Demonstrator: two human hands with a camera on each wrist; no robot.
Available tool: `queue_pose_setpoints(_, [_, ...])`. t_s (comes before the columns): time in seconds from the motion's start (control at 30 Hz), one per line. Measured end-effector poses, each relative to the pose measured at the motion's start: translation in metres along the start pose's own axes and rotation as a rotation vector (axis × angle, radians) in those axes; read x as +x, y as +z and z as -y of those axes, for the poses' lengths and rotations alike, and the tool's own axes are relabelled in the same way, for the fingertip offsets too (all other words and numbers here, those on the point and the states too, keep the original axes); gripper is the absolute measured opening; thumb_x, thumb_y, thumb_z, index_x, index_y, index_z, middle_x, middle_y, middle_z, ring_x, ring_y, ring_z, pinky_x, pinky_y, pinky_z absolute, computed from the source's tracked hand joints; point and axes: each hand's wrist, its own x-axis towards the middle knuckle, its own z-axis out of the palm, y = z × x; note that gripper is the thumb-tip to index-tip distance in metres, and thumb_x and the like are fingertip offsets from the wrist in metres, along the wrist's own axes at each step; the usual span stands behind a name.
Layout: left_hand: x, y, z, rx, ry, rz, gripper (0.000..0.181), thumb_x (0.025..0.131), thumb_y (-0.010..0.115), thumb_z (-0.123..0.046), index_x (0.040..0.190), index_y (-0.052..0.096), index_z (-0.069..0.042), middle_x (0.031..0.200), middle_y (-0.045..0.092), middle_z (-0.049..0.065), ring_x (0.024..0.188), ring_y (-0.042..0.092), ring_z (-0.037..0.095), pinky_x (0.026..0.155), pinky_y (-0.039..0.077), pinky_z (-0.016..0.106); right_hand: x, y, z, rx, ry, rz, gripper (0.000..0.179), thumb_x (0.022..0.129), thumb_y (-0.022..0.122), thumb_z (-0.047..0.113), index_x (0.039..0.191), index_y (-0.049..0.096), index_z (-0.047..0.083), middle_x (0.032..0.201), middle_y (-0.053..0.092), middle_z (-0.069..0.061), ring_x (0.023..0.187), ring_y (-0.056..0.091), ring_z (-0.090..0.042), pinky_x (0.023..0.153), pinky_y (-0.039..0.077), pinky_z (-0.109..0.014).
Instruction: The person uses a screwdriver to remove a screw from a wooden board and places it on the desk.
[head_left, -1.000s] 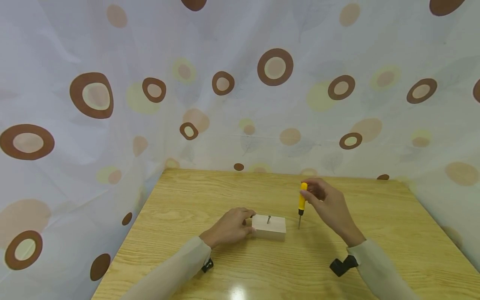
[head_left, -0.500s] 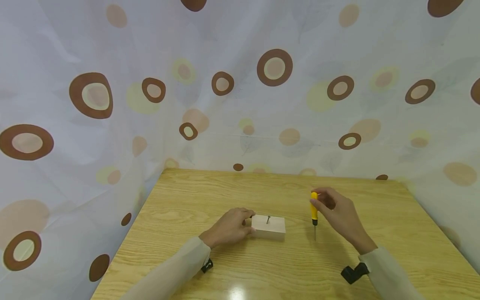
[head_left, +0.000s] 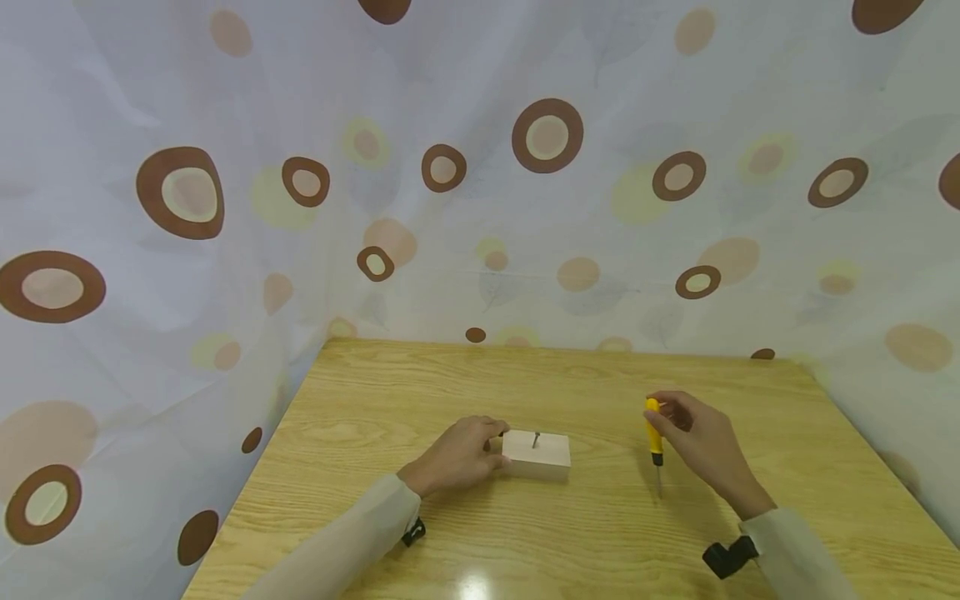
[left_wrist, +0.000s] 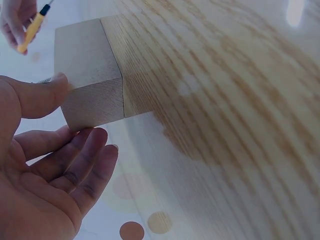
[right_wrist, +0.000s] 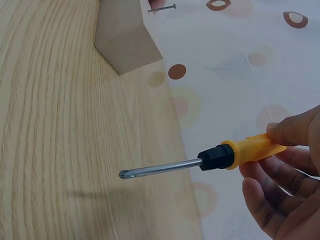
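A pale wooden block (head_left: pixel 536 457) lies on the table, with a screw (head_left: pixel 536 439) standing up out of its top face. My left hand (head_left: pixel 459 454) grips the block's left end, thumb on the near side and fingers at the far side, as the left wrist view shows. To the right of the block, my right hand (head_left: pixel 701 442) pinches a screwdriver (head_left: pixel 655 433) by its yellow handle. The screwdriver hangs tip down, apart from the block. In the right wrist view its metal shaft (right_wrist: pixel 162 169) ends in what looks like a cross-shaped tip.
The wood-grain table (head_left: pixel 390 392) reaches back to a white curtain (head_left: pixel 480 208) with brown and yellow rounds, which also closes off the left and right sides. Black wrist camera mounts (head_left: pixel 729 557) sit at both sleeves.
My right hand has carried the screwdriver rightward and nearer to me, away from the block. The left hand and the block have stayed in place.
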Motion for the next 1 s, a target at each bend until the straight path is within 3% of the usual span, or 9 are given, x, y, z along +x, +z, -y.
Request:
queue_pose_setpoints(0.47, [-0.001,-0.001,-0.002,0.01,-0.004,-0.001,0.048,0.09,0.067,-0.031,0.131,0.057,-0.008,0.127,0.059,0.001,0.081,0.056,0.004,0.07,0.047,0.022,-0.009,-0.002,-0.03,-0.02,0.087,0.054,0.045,0.094,0.055,0.048,0.123,0.06,0.014,0.1,0.065,-0.004,0.087,0.061,-0.021,0.07,0.049,-0.038])
queue_pose_setpoints(1.0, [0.0,0.001,0.001,0.002,0.002,0.0,0.05,0.09,0.067,-0.032,0.132,0.056,-0.008,0.131,0.057,0.002,0.083,0.057,0.002,0.072,0.048,0.022,-0.013,-0.002,-0.05,-0.044,0.16,0.106,0.055,0.093,0.053,0.051,0.123,0.061,0.006,0.097,0.066,-0.008,0.083,0.061,-0.022,0.064,0.048,-0.036])
